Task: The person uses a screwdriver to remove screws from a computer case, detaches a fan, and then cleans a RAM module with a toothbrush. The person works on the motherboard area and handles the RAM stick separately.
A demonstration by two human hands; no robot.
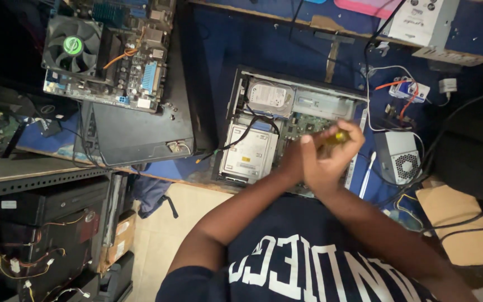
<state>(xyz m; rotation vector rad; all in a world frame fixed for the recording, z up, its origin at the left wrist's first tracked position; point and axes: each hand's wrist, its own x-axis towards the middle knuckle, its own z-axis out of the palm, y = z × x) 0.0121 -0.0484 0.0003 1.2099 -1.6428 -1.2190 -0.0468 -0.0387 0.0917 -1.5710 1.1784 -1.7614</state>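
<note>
Both hands meet above an open desktop computer case (286, 131) on the blue workbench (219, 50). The right hand (331, 156) grips a yellow-handled screwdriver (336, 137), with the left hand (290, 165) pressed against it.

Head camera, looking steeply down, close above workbench (208, 33); single view.

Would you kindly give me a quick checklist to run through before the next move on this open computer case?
1. Right hand grips the yellow-handled tool: ok.
2. Left hand steadies the right: ok.
3. Tool tip seated on its target: cannot tell, hidden by the hands.
4. Open computer case lies flat on the blue table: ok.
5. Black cable clear of the hands: ok.
6. Power disconnected: cannot tell.
</note>
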